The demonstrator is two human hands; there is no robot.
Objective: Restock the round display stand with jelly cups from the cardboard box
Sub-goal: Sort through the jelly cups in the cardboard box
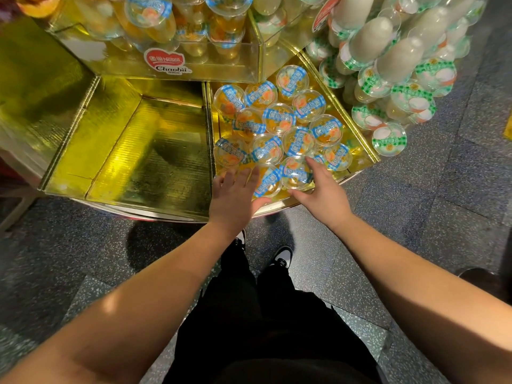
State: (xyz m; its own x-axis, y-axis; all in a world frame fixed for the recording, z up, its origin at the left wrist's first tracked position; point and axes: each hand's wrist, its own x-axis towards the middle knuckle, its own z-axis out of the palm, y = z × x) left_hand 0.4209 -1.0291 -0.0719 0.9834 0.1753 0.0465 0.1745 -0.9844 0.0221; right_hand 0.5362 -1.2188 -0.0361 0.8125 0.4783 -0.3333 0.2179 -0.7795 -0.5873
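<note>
Both hands reach into 1 wedge bin of the stand (155, 79), where blue-lidded cups (279, 119) lie in a loose layer. The left hand (235, 194) is open, fingers straight, its thumb against the near cup (267, 181); the right hand (322, 189) is open too, fingers spread along the second front cup (295, 173). The step looks like settling these 2 cups at the front rim. It is best done by pressing them back and down evenly from both sides, lids up, so they nest against the row behind and do not roll over the low edge. The next bin (149, 151) to the left holds no cups, so it likely needs filling. The box is out of view. Green-lidded cups (389, 139) fill the bin to the right. The upper tier is cut off by the frame, and whether the fingertips actually touch the cups is hard to make out.
</note>
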